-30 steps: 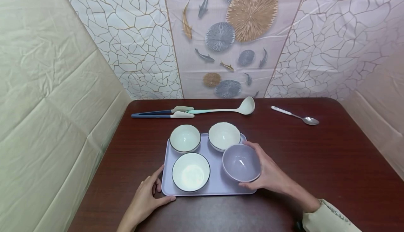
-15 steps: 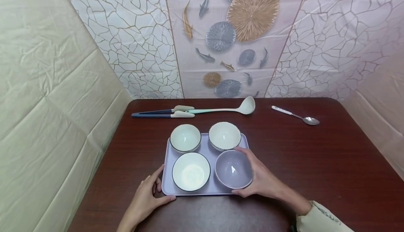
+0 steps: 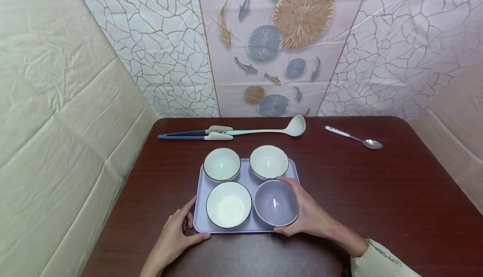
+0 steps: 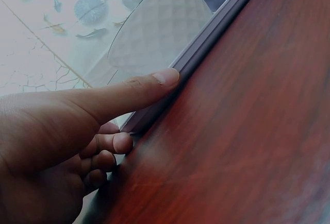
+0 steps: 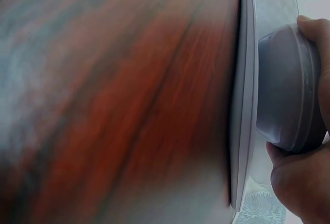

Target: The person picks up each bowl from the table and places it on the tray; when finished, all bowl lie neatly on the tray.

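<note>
A lilac tray (image 3: 245, 174) lies on the table with several bowls on it. My right hand (image 3: 307, 214) grips the purple bowl (image 3: 275, 202) by its right side, thumb at the near side and fingers at the far rim. The right wrist view shows this purple bowl (image 5: 281, 87) over the tray's front part. To its left is a white bowl with a dark rim (image 3: 228, 205). Behind are a pale dark-rimmed bowl (image 3: 222, 164) and a white wavy-edged bowl (image 3: 268, 162). My left hand (image 3: 173, 233) holds the tray's near left corner, thumb (image 4: 139, 94) along the front edge.
Behind the tray lie blue tongs (image 3: 188, 135) with pale tips and a ladle (image 3: 264, 131), its handle end touching the tongs in view. A spoon (image 3: 352, 137) with a white handle lies at the back right. Fabric walls (image 3: 75, 101) enclose the table (image 3: 377, 193).
My right hand has moved left with the purple bowl, from over the tray's right edge to beside the front white bowl. My left hand has stayed at the corner.
</note>
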`<state>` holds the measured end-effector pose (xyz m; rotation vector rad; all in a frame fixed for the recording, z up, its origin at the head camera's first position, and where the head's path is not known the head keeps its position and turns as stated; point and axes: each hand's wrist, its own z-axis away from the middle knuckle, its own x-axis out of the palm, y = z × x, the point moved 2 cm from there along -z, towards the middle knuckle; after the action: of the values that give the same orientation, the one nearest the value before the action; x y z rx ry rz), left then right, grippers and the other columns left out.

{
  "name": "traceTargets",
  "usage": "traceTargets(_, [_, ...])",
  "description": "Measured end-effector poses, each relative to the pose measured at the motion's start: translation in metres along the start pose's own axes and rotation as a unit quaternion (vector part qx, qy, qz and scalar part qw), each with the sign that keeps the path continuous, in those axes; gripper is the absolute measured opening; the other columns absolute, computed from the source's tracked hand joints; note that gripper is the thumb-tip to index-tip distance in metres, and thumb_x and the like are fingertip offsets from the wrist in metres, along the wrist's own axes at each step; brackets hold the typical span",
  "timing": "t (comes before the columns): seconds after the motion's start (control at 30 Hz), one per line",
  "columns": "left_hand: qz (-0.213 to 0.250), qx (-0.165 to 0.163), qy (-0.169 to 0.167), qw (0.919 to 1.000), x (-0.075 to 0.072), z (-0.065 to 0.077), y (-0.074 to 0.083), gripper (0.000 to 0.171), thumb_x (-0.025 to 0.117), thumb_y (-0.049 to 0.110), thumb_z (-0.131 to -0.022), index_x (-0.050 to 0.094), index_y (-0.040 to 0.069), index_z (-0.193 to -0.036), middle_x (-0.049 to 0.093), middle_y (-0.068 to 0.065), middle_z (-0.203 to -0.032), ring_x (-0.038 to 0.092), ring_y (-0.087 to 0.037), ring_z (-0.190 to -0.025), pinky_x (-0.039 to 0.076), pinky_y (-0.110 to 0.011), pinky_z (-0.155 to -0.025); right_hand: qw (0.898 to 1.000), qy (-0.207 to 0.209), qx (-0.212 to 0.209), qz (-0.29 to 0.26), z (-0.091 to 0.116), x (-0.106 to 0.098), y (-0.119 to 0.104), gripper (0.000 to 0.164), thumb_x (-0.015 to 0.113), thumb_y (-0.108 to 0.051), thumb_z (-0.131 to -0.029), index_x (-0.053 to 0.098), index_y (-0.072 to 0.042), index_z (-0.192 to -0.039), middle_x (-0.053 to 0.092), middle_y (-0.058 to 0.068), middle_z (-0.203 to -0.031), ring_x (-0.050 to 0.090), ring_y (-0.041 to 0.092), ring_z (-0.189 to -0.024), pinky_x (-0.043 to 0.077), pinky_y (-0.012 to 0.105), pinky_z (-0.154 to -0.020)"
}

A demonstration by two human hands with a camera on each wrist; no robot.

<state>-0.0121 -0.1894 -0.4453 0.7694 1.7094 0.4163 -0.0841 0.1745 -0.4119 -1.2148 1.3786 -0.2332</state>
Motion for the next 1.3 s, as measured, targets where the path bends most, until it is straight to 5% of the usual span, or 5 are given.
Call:
traceTargets(0.83, [0.001, -0.001, -0.001, 1.0, 0.002, -0.003, 0.0, 0.101, 0.093, 0.043, -0.058, 0.049, 0.01, -0.144, 0.048, 0.013, -0.076, 0.041, -0.001, -0.067, 0.029, -0.028, -0.074, 1.0, -0.004, 0.013, -0.022, 0.0, 0.003, 0.002, 0.122, 0.095, -0.049, -0.052, 0.03, -0.013, -0.148, 0.044, 0.0, -0.138, 0.047, 0.016, -0.12, 0.036, 0.027, -0.099])
traceTargets(1.3, [-0.003, -0.006, -0.014, 0.9999, 0.001, -0.005, -0.001, 0.102, 0.091, 0.045, -0.06, 0.048, 0.01, -0.145, 0.047, 0.012, -0.076, 0.04, -0.001, -0.067, 0.031, -0.029, -0.073, 1.0, -0.016, 0.007, 0.018, 0.009, -0.01, -0.004, 0.121, 0.094, -0.046, -0.057, 0.026, -0.013, -0.151, 0.035, 0.001, -0.145, 0.04, 0.017, -0.127, 0.031, 0.024, -0.103])
